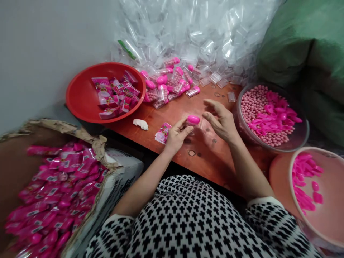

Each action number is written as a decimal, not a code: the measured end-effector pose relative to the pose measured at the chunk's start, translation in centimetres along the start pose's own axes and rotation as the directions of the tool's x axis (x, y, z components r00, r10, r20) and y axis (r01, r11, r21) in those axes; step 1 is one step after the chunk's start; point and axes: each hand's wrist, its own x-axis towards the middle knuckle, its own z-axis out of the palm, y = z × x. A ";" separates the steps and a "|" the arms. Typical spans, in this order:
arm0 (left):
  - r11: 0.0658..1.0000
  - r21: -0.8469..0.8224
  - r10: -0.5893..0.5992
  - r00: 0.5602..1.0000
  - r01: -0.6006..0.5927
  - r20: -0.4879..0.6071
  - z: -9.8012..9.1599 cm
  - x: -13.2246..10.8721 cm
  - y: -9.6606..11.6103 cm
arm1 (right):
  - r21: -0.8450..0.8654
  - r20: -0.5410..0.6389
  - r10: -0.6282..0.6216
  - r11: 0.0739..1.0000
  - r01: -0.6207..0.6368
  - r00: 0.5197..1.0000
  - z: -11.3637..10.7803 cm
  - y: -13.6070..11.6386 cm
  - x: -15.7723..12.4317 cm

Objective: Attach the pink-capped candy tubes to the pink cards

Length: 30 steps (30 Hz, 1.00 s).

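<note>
My left hand (176, 135) is closed around a small container with a glossy pink cap (193, 119); its body is mostly hidden by my fingers. Just to the right, my right hand (221, 122) is open, fingers apart, with nothing in it. Flat printed pink labels (163, 133) lie on the table (215, 161) to the left of my left hand. Beyond both hands is a heap of clear tubes with pink caps (162, 92), filled with pink beads. A crumpled white scrap (140, 124) rests near the table's left edge.
A red bowl (73, 104) of wrapped packs stands at left, above a torn carton (80, 134) full of pink packs. At right are a clear bowl (306, 134) of beads and pink pieces, and a pink tub (333, 200). Empty clear tubes (199, 36) pile up behind.
</note>
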 end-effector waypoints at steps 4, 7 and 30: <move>0.998 0.059 -0.025 0.998 0.022 0.057 -0.4 -0.6 -0.6 | 0.157 0.349 -0.058 0.988 0.003 0.935 0.2 -1.3 0.4; 0.998 0.014 -0.069 0.997 0.069 0.037 -0.6 -1.1 -1.6 | 0.151 0.406 -0.064 0.988 0.002 0.912 1.4 -0.6 0.0; 0.994 -0.047 -0.101 0.993 0.098 -0.068 -0.9 -0.8 -3.1 | -0.549 0.284 -0.091 0.801 0.239 0.955 6.8 2.5 -4.4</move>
